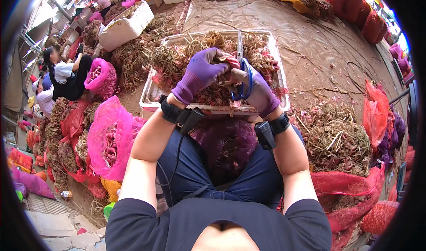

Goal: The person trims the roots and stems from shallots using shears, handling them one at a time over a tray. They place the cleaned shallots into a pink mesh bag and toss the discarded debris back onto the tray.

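L hand (202,75) w/ reddish bulb (232,63), part. hidden, R hand (262,91) w/ scissors (240,51)

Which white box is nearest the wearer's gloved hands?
The shallow white box beneath the left hand and right hand; the other white boxes sit farther off, upper left.

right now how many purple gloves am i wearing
2: one on your left hand, the other on your right hand, which holds the blue-handled scissors.

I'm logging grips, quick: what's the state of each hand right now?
Left purple-gloved hand: closed, pinching a small pinkish-red bulb.
Right purple-gloved hand: closed around the blue-handled metal scissors.
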`<state>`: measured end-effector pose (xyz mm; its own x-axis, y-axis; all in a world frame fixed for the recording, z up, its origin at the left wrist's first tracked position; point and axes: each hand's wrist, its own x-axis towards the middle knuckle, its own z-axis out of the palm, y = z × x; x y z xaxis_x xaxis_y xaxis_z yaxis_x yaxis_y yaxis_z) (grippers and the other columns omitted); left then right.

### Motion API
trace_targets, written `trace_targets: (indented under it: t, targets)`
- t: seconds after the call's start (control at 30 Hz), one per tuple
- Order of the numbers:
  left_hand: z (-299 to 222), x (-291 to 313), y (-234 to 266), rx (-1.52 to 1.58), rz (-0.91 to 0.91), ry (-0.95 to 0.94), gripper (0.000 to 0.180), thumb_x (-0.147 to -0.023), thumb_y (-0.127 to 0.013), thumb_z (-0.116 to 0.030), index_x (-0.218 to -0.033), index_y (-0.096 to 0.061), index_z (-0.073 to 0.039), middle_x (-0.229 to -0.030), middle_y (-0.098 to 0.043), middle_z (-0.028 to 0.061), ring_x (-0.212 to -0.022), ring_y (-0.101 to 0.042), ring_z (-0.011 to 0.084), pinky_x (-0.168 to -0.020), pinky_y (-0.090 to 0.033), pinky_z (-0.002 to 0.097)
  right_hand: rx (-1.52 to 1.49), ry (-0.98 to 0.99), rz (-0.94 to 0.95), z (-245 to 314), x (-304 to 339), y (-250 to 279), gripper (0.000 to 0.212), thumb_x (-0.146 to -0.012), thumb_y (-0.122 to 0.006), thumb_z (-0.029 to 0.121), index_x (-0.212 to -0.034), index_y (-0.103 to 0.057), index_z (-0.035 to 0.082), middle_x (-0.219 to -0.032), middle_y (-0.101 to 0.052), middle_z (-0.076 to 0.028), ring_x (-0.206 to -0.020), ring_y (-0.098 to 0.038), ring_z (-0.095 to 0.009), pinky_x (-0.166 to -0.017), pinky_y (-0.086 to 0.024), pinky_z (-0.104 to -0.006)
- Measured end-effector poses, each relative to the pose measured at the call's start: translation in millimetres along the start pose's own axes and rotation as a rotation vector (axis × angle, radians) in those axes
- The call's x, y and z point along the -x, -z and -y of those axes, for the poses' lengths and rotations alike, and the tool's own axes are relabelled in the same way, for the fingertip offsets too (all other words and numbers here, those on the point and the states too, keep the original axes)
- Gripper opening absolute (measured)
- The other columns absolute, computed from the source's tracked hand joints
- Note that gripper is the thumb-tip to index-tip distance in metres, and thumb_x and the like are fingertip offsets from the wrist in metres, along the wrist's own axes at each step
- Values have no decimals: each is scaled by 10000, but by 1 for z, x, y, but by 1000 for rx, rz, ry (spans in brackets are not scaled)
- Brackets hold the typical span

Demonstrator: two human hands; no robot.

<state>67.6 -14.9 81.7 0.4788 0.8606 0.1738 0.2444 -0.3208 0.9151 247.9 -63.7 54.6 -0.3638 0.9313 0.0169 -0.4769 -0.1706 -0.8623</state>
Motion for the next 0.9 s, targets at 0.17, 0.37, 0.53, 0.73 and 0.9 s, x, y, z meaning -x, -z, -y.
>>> trace_targets:
  t: [0.17, 0.37, 0.53, 0.73, 0.9]
  targets:
    - [-8, 11, 1, -147, -91, 32, 127, -861, -599, -10, -984, -618, 17, -859, -656, 29, -742, -603, 65, -648, -525, 234, 14, 59, 55, 6, 5, -10, 452, -848, -684, 124, -1257, -527, 17, -1055, -617, -21, -882, -610, -117, -768, -514, -279]
    - [-6, 7, 3, -60, -60, 34, 147, -869, -628, -49, -1004, -637, 6, -859, -668, 36, -736, -614, 78, -631, -504, 225, 65, -31, 157, 12, 1, -1, 526, -795, -716, 92, -1271, -511, 4, -1098, -607, -43, -896, -607, -120, -757, -522, -269]
    - [-19, 2, 7, -361, -55, -68, 173, -885, -622, -68, -1037, -637, 13, -892, -687, 50, -816, -629, 90, -754, -506, 246, 3, -35, 142, 12, 1, -4, 516, -789, -700, 71, -1258, -498, -3, -1072, -626, -50, -873, -622, -127, -742, -530, -267]
    - [17, -12, 25, 88, 47, -22, 161, -910, -613, -61, -1047, -630, 22, -954, -685, 70, -866, -625, 105, -806, -504, 250, 185, 107, 167, 4, -3, -8, 466, -774, -732, 98, -1173, -517, -11, -1030, -634, -68, -856, -625, -121, -726, -539, -260]
    - [9, -8, 11, 399, -47, -131, 150, -916, -589, -17, -1058, -632, 3, -998, -688, 75, -921, -637, 117, -866, -489, 240, 64, 105, -177, -13, -13, 26, 349, -853, -704, 145, -1134, -556, -1, -946, -632, -30, -821, -627, -131, -757, -534, -283]
